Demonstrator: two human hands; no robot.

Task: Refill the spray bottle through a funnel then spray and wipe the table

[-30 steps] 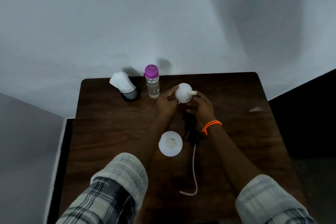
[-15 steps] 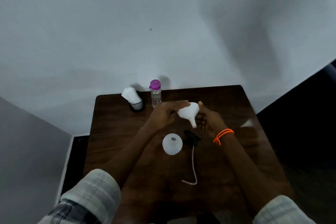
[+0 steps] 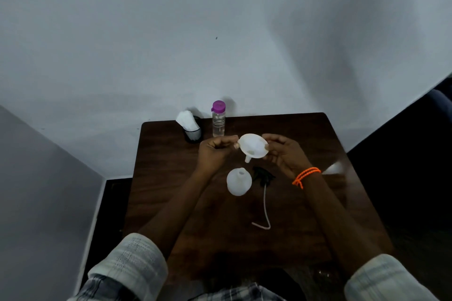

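A white funnel [image 3: 253,146] is held above the dark wooden table [image 3: 305,215], mouth up and spout pointing down. My left hand [image 3: 214,153] pinches its left rim and my right hand [image 3: 285,154] holds its right rim. Just below stands the white spray bottle [image 3: 239,181], uncapped, its neck open. Its black sprayer head [image 3: 263,176] lies on the table to the right, with the white dip tube [image 3: 265,210] trailing toward me.
A clear water bottle with a purple cap [image 3: 218,121] stands at the table's far edge. To its left is a black mesh cup holding white tissues [image 3: 189,126]. A white wall rises behind the table.
The funnel has turned from spout sideways to spout down, mouth up, and now hangs over the uncapped bottle. The camera has tilted up and back.
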